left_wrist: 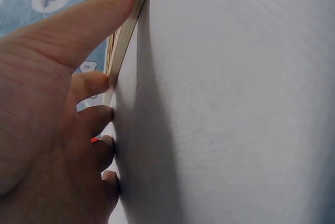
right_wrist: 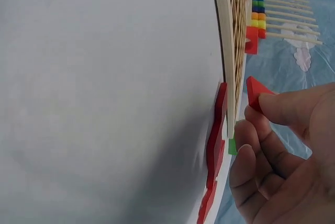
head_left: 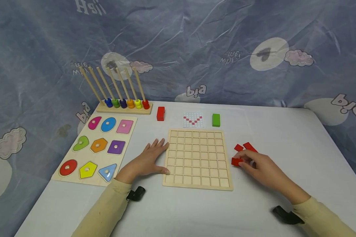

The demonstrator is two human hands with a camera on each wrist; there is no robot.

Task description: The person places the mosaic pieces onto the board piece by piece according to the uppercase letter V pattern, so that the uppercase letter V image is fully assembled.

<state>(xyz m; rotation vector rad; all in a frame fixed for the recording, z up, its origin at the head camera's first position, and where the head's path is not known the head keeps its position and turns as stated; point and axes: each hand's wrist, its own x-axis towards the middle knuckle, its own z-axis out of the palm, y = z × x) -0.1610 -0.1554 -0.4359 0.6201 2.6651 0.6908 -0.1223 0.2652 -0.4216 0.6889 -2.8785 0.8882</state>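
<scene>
A square wooden grid board [head_left: 227, 187] lies flat in the middle of the table. My left hand [head_left: 149, 159] rests at its left side, fingers spread, thumb and fingertips touching the frame. In the left wrist view the thumb [left_wrist: 112, 4] lies against the board's edge [left_wrist: 125, 41]. Right of the board, my right hand [head_left: 262, 168] pinches a small red square tile [right_wrist: 253, 92] between thumb and index finger. More red tiles [head_left: 238, 147] lie loose around that hand, partly hidden by its fingers; the right wrist view shows several red tiles [right_wrist: 213, 145] on the table.
Behind the board lie a pattern card [head_left: 193, 119], a red block [head_left: 160, 114] and a green block [head_left: 216, 120]. At left are a shape puzzle board [head_left: 86, 148] and a peg stand [head_left: 124, 110] with coloured beads. A patterned cloth [head_left: 219, 26] hangs behind the table.
</scene>
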